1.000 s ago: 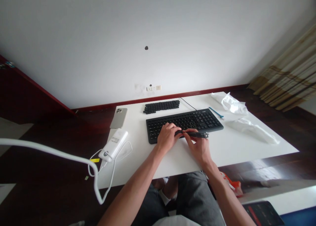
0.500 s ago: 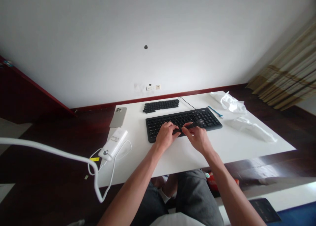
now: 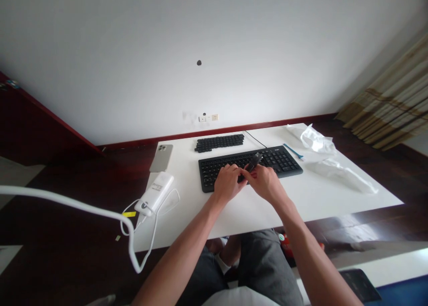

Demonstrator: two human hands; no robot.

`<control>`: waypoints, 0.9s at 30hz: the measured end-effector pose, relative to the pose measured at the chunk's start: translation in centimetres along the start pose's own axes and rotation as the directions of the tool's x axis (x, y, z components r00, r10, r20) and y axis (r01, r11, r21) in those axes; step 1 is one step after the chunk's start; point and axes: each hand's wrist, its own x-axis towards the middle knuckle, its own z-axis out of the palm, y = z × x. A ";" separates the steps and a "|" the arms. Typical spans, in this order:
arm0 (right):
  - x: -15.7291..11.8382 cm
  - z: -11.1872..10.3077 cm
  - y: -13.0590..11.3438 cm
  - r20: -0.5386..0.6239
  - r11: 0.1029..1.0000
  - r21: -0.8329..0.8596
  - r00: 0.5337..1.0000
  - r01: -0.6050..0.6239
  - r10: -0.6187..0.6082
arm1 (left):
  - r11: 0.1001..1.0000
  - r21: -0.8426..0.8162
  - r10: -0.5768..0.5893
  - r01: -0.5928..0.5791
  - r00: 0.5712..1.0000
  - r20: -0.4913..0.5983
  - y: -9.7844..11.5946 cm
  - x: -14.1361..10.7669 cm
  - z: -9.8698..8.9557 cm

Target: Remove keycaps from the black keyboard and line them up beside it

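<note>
A black keyboard (image 3: 284, 159) lies on the white table, its front edge partly hidden by my hands. My right hand (image 3: 265, 181) is closed around a slim black tool (image 3: 256, 160) with a shiny greyish end, which points up and away over the keys. Beside it, my left hand (image 3: 228, 181) has its fingers curled at the keyboard's front middle, the fingertips meeting those of my right hand. A small dark piece shows between the two hands; what my left fingers pinch is mostly hidden. Behind the keyboard sit rows of loose black keycaps (image 3: 220, 142).
A phone (image 3: 161, 158) and a white power bank (image 3: 155, 193) with a white cable lie at the left. To the right are a blue pry tool (image 3: 293, 151) and crumpled white plastic bags (image 3: 317, 142). A black cord (image 3: 256, 138) runs behind the keyboard.
The black tool has swung from lying low toward the right to pointing up and away. My hands have drawn closer together. The keyboard stays in place.
</note>
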 end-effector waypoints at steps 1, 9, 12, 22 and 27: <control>-0.3 0.2 0.0 -0.001 1.000 -0.003 1.000 -0.009 0.009 | 1.000 0.003 0.004 -0.003 1.000 -0.001 0.0 0.0 -0.1; -2.8 1.5 0.5 -0.085 0.986 0.162 0.996 0.046 -0.033 | 0.997 -0.063 0.037 -0.036 0.999 0.003 -0.5 -0.5 0.0; -3.7 1.9 1.0 -0.122 0.979 0.196 0.992 0.061 -0.038 | 0.994 -0.102 0.026 -0.026 1.000 0.006 -0.5 -0.5 0.0; -5.6 4.4 3.1 -0.250 0.966 0.250 0.968 0.064 0.001 | 0.991 -0.129 0.028 -0.030 0.999 -0.019 -0.5 -0.5 0.0; -5.9 4.9 3.3 -0.261 0.966 0.255 0.965 0.050 0.019 | 0.984 -0.171 0.038 -0.041 0.999 -0.018 -0.9 -0.5 0.0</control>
